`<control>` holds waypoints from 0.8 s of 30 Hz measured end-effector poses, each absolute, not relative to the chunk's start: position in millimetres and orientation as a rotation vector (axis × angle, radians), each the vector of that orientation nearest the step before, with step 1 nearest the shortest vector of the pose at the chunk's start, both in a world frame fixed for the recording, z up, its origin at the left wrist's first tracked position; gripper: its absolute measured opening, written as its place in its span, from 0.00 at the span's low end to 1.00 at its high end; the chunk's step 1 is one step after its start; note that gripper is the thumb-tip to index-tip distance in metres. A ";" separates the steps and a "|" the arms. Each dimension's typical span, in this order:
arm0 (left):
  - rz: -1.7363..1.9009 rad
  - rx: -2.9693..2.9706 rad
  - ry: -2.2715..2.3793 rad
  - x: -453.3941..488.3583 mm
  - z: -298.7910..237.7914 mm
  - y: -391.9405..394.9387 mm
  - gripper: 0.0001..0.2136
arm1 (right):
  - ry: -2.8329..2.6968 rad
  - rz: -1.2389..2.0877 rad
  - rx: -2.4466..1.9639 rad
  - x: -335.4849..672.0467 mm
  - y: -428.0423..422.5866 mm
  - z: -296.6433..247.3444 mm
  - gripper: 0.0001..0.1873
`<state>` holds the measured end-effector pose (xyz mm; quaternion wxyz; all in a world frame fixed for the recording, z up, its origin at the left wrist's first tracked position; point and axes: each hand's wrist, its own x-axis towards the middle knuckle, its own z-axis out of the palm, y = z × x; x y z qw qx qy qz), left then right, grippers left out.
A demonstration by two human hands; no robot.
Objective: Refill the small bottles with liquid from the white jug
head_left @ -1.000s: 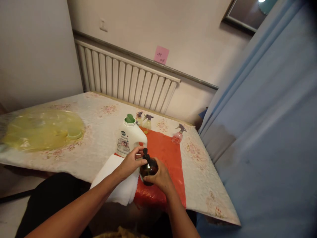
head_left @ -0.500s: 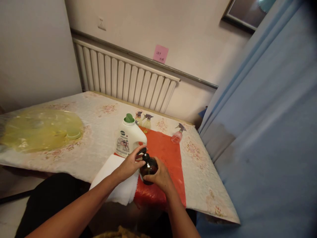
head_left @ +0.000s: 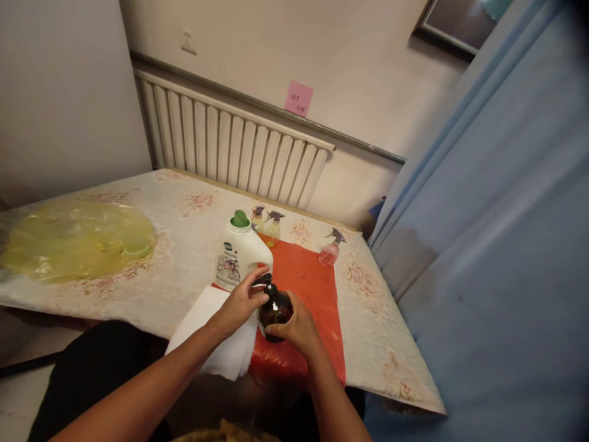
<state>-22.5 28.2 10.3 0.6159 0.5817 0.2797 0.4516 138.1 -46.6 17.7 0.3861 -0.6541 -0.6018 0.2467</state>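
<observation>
A dark brown pump bottle (head_left: 275, 314) stands upright near the front of a red plastic sheet (head_left: 315, 282). My right hand (head_left: 299, 324) is wrapped round its body from the right, thumb across the front. At the top, my left hand (head_left: 243, 304) is closed about the black pump head (head_left: 264, 279), thumb against the neck and fingers behind the nozzle. Just behind my left hand is a white jug (head_left: 246, 252) with a green insert in its mouth. A folded white towel (head_left: 214, 344) lies under my left forearm.
Two spray bottles with pale yellow liquid, the nearer one (head_left: 273, 230) beside the jug, stand at the back. A pink spray bottle (head_left: 329, 253) is on the right. A yellow plastic bag (head_left: 78, 242) lies left on the flowered tablecloth (head_left: 184, 245). A blue curtain (head_left: 483, 215) hangs right.
My left fingers have shifted slightly at the pump head, with the fingertips a little more raised. The bottle and my right hand have moved very slightly left; the rest stays in place.
</observation>
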 end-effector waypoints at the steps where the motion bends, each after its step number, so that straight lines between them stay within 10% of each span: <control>1: 1.045 1.337 0.648 -22.1 10.0 28.4 0.33 | -1.535 0.625 -1.659 138.1 -46.5 17.4 0.32; 24: 0.993 1.270 0.570 -22.5 6.2 29.2 0.31 | -1.506 0.713 -1.622 140.4 -46.2 8.9 0.36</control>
